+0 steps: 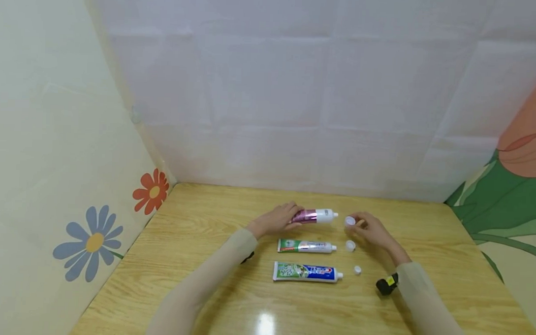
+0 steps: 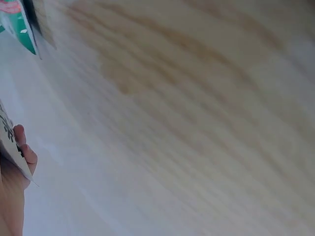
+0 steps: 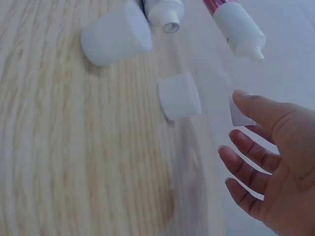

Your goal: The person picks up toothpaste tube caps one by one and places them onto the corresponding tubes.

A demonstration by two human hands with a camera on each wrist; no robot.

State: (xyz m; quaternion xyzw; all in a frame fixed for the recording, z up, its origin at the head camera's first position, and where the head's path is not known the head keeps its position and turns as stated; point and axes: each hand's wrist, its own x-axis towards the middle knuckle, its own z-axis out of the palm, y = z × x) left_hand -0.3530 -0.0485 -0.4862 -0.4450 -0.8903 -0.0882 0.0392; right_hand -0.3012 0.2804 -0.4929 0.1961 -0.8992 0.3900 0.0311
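Note:
My left hand (image 1: 278, 219) grips the back part of a purple and white toothpaste tube (image 1: 316, 216), its bare nozzle facing right. In the left wrist view only some fingers (image 2: 29, 156) and the tube's tail end (image 2: 11, 142) show at the left edge. Across a small gap from the nozzle, my right hand (image 1: 372, 229) pinches a white cap (image 1: 350, 221) between thumb and finger. Seen from the right wrist, the cap (image 3: 239, 112) sits at the thumb tip, with the other fingers spread below it.
Nearer me lie a green and white toothpaste tube (image 1: 307, 246) and a blue and green one (image 1: 307, 272), both uncapped. Right of their nozzles stand a white cap (image 1: 350, 246) and a smaller one (image 1: 357, 270). The wooden table (image 1: 204, 204) meets a pale wall sheet (image 1: 259, 152) behind.

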